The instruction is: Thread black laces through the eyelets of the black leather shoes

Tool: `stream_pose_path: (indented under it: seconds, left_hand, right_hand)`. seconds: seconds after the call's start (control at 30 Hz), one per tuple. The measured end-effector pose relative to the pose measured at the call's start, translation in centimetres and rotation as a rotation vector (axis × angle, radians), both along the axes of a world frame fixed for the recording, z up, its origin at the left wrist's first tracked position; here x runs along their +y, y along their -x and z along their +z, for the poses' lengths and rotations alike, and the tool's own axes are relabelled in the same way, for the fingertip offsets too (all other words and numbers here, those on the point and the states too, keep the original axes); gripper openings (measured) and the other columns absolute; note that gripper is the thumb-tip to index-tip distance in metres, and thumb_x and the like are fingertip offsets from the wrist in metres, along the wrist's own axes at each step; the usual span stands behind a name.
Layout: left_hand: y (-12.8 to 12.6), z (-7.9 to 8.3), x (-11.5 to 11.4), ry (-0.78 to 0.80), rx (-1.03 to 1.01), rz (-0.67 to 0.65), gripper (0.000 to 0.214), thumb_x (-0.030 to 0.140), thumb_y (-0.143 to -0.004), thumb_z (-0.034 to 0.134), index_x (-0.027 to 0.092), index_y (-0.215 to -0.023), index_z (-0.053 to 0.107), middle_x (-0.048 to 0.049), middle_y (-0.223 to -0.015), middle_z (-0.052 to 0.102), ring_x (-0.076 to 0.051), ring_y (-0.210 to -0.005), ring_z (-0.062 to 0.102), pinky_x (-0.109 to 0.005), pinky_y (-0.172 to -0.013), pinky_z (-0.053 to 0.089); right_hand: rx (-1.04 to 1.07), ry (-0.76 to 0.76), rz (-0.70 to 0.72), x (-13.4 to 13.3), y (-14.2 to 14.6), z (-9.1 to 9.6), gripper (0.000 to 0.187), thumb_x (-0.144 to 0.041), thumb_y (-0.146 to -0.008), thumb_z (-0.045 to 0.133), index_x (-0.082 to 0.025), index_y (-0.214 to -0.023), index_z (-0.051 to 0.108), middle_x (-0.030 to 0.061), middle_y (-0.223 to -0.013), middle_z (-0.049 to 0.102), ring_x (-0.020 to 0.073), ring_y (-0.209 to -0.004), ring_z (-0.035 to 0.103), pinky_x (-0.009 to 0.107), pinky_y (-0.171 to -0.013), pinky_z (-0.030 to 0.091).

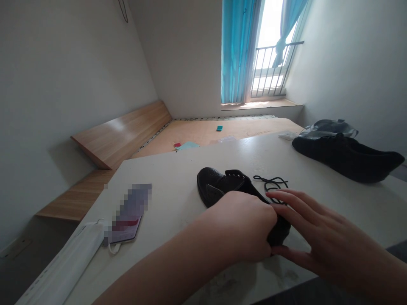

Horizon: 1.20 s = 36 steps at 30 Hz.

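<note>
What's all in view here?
Near shoe: one, black, mid-table
Lace: count unclear, black, beside it
Far shoe: one, black, right
Bag: one, greyish, behind it
Phone: one, purplish, left
Cable: one, white, at phone
Unclear item: one, white, left edge
Table: one, white, foreground
Bed: one, peach, beyond table
Bits: several, green/red, bed
Wood panels: two, brown, left
Curtains: two, blue, window
Window: one, bright, back
Walls: three, pale, around
Left grip: one, bare, over near shoe
Right grip: one, bare, at its heel

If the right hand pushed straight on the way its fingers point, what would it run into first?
Probably the heel of the nearer black shoe, which the right hand spans between thumb and fingers; the left hand lies close beyond. Depth is unclear, so the left hand might come first.
</note>
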State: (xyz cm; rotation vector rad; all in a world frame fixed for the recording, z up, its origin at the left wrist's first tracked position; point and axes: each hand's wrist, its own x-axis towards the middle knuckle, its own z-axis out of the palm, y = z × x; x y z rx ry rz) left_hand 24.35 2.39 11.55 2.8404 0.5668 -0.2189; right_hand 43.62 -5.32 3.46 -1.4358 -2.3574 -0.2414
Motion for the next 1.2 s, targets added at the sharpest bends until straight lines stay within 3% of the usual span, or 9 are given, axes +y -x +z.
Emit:
stream_pose_path:
  seconds: [0.13,0.27,0.5,0.77,1.2]
  left_hand:
    - [-1.1,-1.8,0.6,0.042,0.035,-0.038,0.027,0.04,-0.078,0.062,0.016,-0.088,0.07,-0.0047,-0.076,0.07,-0.021,-0.068,0.066,-0.029,-0.051,0.042]
    - [-1.1,-1.6,0.6,0.045,0.133,0.003,0.028,0.041,-0.078,0.061,0.017,-0.088,0.071,-0.0052,-0.073,0.07,-0.022,-0.067,0.066,-0.029,-0.049,0.04]
    - [-1.8,-0.7,-0.3,0.015,0.217,-0.014,0.027,0.038,-0.083,0.06,0.016,-0.087,0.075,-0.0081,-0.075,0.073,-0.024,-0.072,0.068,-0.031,-0.057,0.045]
    - [-1.8,-0.4,-0.9,0.018,0.244,0.025,0.026,0.034,-0.085,0.058,0.015,-0.094,0.074,-0.0088,-0.079,0.074,-0.025,-0.075,0.069,-0.03,-0.058,0.046]
    - [-1.2,-1.4,-0.2,0.021,0.147,0.045,0.024,0.035,-0.083,0.06,0.016,-0.082,0.074,-0.008,-0.072,0.073,-0.023,-0.065,0.067,-0.029,-0.051,0.04]
  right_hand:
    - [0.084,0.034,-0.088,-0.8,-0.1,-1.7,0.062,-0.045,-0.084,0.062,-0.024,-0.138,0.04,0.013,-0.14,0.05,0.0312,-0.117,0.059,0.044,-0.087,0.058]
    - [0.129,0.08,-0.097,-1.0,0.4,-2.0,0.062,-0.041,-0.089,0.055,-0.027,-0.143,0.03,0.0131,-0.139,0.052,0.029,-0.113,0.063,0.041,-0.082,0.059]
    - [0.251,0.185,-0.101,-1.2,0.7,-2.2,0.065,-0.035,-0.089,0.055,-0.028,-0.147,0.026,0.0122,-0.142,0.05,0.0278,-0.124,0.055,0.041,-0.094,0.054]
    - [0.258,0.212,-0.098,-1.3,0.8,-2.2,0.065,-0.034,-0.091,0.053,-0.032,-0.147,0.02,0.011,-0.141,0.051,0.026,-0.125,0.054,0.041,-0.094,0.054]
    - [0.371,0.203,-0.135,-1.3,0.8,-3.4,0.07,-0.032,-0.09,0.054,-0.035,-0.149,0.018,0.0057,-0.126,0.064,0.0215,-0.1,0.07,0.029,-0.077,0.059]
